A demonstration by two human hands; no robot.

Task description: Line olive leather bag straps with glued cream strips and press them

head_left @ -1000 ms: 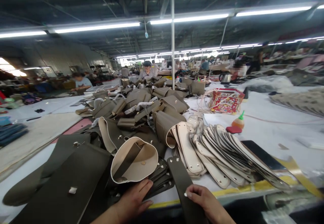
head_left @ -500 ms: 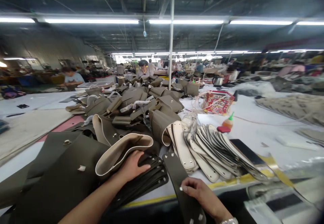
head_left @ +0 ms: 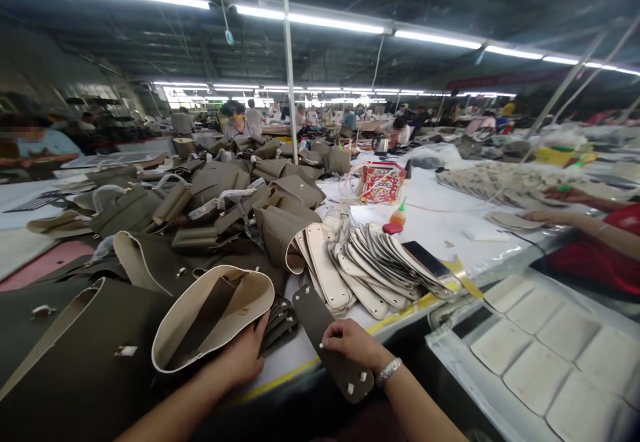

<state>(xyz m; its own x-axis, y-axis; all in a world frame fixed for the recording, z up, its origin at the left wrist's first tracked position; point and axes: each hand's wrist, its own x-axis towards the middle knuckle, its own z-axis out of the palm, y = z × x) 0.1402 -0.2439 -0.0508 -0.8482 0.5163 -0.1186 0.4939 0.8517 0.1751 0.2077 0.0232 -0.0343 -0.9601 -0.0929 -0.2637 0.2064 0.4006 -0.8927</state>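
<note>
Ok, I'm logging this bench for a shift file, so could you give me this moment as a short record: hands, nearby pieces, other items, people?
Left hand: left hand against the near side of an open bag, pale inside
Right hand: right hand pinched over a dark strip, a small white bit at the fingertips
Nearby pieces: overlapping pale strips; heaped olive-brown bags beyond
Other items: red patterned bag; green-tipped bottle
People: co-worker at right, one hand on a pale flat piece; others farther back
</note>
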